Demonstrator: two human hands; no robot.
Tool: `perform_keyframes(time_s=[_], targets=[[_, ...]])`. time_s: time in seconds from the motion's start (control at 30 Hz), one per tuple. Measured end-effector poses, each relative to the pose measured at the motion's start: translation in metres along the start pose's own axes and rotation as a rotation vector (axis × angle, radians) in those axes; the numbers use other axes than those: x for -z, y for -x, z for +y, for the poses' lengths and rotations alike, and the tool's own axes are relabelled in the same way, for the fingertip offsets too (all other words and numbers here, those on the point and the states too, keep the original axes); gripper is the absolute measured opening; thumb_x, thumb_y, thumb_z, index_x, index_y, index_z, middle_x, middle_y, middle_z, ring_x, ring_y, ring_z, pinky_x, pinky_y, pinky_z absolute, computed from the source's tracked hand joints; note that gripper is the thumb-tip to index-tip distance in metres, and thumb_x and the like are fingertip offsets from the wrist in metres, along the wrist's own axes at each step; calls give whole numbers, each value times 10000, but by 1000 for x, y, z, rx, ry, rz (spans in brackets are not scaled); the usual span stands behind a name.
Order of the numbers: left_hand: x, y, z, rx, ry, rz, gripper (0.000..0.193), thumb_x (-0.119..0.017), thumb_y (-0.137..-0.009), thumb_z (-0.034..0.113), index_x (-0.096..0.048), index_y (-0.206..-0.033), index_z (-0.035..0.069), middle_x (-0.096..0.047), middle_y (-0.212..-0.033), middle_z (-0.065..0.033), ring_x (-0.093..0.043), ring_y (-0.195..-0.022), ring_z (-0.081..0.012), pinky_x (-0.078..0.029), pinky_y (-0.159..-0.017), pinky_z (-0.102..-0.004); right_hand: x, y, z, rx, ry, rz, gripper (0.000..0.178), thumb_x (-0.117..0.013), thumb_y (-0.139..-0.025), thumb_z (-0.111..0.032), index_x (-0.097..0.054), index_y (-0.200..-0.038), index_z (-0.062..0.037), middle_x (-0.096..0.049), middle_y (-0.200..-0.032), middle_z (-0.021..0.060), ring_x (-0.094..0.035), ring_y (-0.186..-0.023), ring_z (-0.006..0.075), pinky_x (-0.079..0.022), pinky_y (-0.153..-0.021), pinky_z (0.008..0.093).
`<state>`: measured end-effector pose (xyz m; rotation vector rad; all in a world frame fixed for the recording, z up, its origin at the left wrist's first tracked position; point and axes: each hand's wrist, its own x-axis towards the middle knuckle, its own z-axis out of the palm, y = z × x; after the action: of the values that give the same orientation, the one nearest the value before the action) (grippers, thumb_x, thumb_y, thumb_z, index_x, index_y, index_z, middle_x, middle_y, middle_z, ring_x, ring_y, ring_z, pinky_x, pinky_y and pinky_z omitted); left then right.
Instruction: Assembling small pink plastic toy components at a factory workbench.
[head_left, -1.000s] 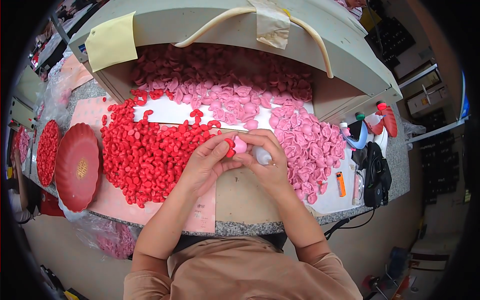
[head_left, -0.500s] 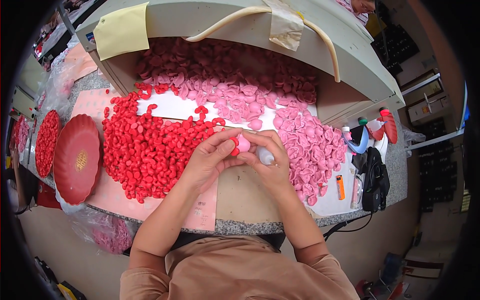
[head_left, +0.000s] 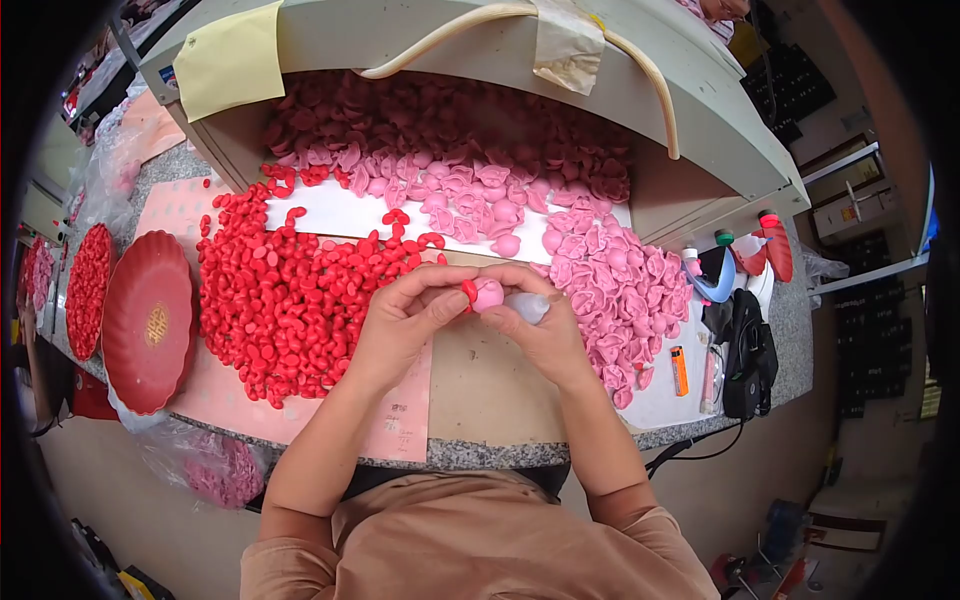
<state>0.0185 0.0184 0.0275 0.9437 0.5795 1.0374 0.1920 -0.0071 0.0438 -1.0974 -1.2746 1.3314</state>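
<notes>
A: so what's held where?
B: left hand [head_left: 398, 322] pinching a red piece [head_left: 469, 291] — right hand [head_left: 548, 346] pinching a pink piece [head_left: 489, 295], translucent bottle [head_left: 528, 307] tucked in too.
A: and they're where?
B: over the counter [head_left: 797, 345], between red pile [head_left: 285, 320] and pink pile [head_left: 622, 290].

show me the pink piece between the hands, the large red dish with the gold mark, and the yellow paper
Pink piece [head_left: 488, 294]: head view, its rounded side.
Large red dish [head_left: 147, 378]: head view, bare lower inside.
Yellow paper [head_left: 230, 62]: head view, middle of sheet.
</notes>
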Motion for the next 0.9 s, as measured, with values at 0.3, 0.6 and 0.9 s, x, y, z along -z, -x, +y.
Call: perform_keyframes(time_s=[0.3,0.6,0.9], targets=[[0,3,4,28,6,-96,231,-600,-847,51,-575,-1073,12,-559,-1066,-51,-535,-996,-114,-435,-866,-249,2,-1,3,365,378,38,331,-700,-685,-75,-577,-987,-18,-556,-916,68,-538,-842,170,-427,-747,267],[1,0,-3,-71,-91,-122,219,-601,-817,-28,-589,-1031,19,-519,-1052,-69,-541,-984,-151,-472,-856,-284,-2,-3,3,522,638,81,413,-767,-621,-76,-602,-996,-20,-581,-902,69,-567,-817,201,-464,-700,294],[1,6,-13,-146,86,-155,205,-606,-815,-5,-592,-1017,23,-501,-1139,-89,-517,-1057,-188,-441,-910,-308,-3,7,1,439,250,50,432,-770,-661,-122,-612,-1056,-44,-517,-954,65,-504,-907,186,-412,-791,292]])
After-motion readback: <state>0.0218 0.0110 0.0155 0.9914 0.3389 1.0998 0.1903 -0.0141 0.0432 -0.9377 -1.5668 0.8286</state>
